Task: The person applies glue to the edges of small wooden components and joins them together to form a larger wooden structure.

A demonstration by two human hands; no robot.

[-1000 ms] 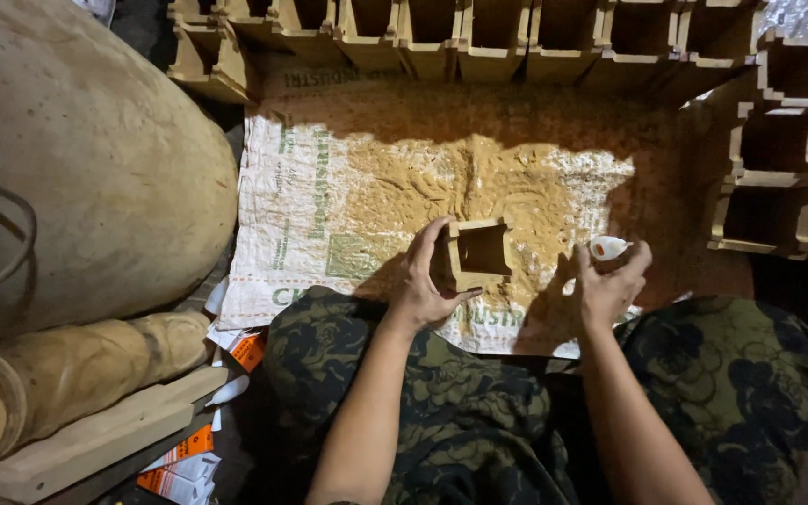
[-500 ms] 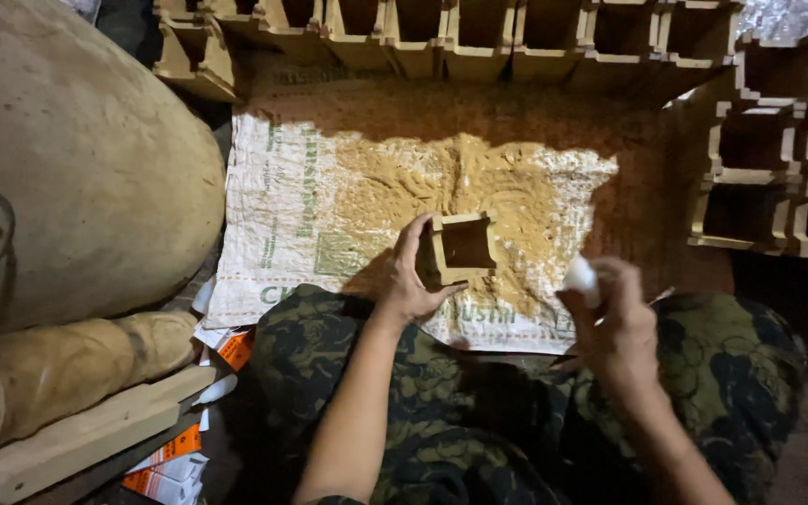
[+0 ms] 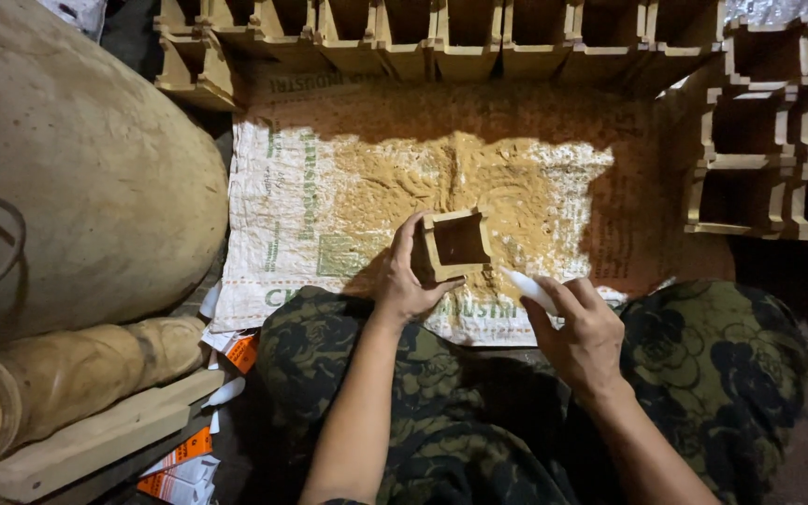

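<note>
Bare forearms, no sleeves, dark green trousers (image 3: 703, 365) with black floral print

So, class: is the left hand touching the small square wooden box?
Touching. The head view shows the left hand wrapped around the small wooden box, thumb and fingers on its sides.

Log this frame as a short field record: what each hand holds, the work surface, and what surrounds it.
left hand: the left hand grips a small square wooden frame, open side up
right hand: the right hand holds a small white piece, kind unclear
surface: woven sack spread flat, dusted with sawdust
behind: row of wooden frames, more stacked frames at right
left side: large stuffed sack, wooden plank
</note>
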